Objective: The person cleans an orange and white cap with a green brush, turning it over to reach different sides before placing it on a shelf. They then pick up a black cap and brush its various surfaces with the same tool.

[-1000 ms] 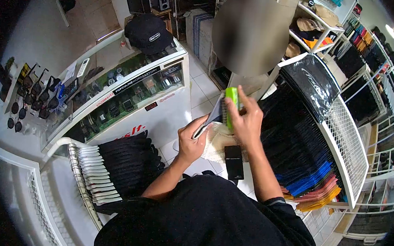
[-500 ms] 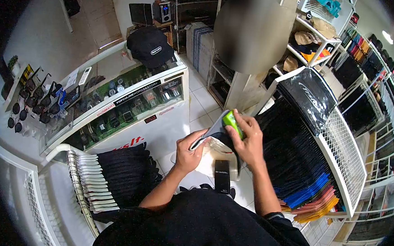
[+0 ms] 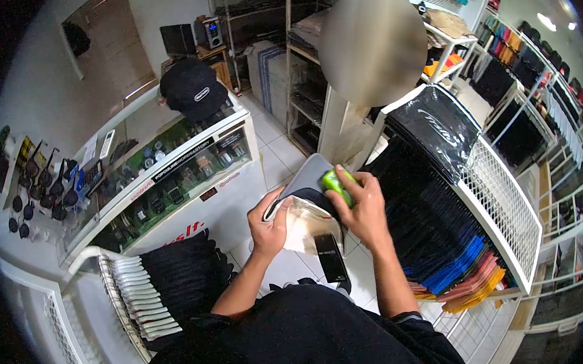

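The green brush [image 3: 337, 186] was in the right hand [image 3: 364, 210], its fingers closed around it. The brush's long side slanted down from the grey brim [image 3: 310, 172] toward the right palm. The left hand [image 3: 268, 228] was farther off, its fingers pinching the cap [image 3: 305, 227] by its left edge. Both arms reached forward, hands turned in toward each other.

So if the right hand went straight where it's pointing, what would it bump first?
Probably the cap's grey brim, with the green brush that the right hand holds getting there first, though I can't tell if they already touch.
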Demonstrator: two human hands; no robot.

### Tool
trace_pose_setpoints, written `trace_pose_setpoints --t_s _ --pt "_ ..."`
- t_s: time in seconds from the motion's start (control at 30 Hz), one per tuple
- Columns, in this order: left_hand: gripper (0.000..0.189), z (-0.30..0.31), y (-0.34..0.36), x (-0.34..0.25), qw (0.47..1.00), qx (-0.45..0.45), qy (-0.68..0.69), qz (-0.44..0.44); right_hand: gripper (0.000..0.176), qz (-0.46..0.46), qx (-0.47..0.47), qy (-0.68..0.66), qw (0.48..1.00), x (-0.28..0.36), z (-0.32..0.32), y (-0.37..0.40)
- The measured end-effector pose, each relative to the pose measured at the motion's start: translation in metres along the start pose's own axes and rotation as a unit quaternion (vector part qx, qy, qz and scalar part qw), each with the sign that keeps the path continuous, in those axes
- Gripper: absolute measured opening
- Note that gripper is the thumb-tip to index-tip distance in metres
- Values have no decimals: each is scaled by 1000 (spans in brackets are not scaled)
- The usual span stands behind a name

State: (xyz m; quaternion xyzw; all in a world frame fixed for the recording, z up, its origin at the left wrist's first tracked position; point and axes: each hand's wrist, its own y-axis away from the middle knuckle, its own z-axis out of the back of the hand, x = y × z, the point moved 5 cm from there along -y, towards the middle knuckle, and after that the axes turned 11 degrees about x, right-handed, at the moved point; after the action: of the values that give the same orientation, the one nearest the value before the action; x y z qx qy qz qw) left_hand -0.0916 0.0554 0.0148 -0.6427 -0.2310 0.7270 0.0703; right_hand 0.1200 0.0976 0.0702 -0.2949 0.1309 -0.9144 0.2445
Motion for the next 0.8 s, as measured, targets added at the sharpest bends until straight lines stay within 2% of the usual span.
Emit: trace_pose_setpoints --t_s 0.03,0.07,0.1,0.13,0.17,0.2,0.27,0.33,0.4,0.47,0.53,0.6,0.67,0.73,0.8 --pt "22 -1 -3 -9 999 6 -20 -27 51 -37 -7 14 999 -15 3 3" --pt "22 -6 -3 -9 999 13 -17 -28 50 -71 -10 -33 997 -30 5 4" --pt "22 -12 -3 -7 1000 18 -3 -12 51 -73 -30 -17 997 -27 9 9" --pt "22 -21 -5 -6 1000 20 11 2 51 -72 -52 1 996 -22 12 11" --pt "22 -30 -5 -10 999 28 14 -11 53 -43 -38 13 998 -14 11 15" --pt "22 -40 -3 -5 997 53 56 12 54 -11 -25 -14 1000 -6 8 19" --pt "23 -52 -3 -6 995 72 60 14 55 -41 -67 -32 996 -17 11 25" --pt "23 -64 -4 -8 993 105 53 8 57 -127 -139 -70 980 -45 25 26" --pt "24 -79 -3 -10 990 134 45 2 60 -156 -148 -73 974 -54 37 29" --pt "25 -97 -6 -10 986 152 68 10 64 -63 -154 -127 978 -42 45 30" --pt "25 -108 -13 -12 986 153 62 -3 71 -2 -71 -146 987 -36 51 33" --pt "26 -118 -18 -8 981 162 101 39 70 7 -60 -96 994 -58 73 34" --pt "25 -134 -19 -11 975 188 111 49 68 -70 -107 -65 990 -95 91 36" --pt "24 -160 -24 -24 973 210 91 -9 68 -40 -105 -66 991 -105 103 38" --pt "24 -183 -30 -27 973 215 86 -11 68 46 -80 -99 991 -92 110 41"
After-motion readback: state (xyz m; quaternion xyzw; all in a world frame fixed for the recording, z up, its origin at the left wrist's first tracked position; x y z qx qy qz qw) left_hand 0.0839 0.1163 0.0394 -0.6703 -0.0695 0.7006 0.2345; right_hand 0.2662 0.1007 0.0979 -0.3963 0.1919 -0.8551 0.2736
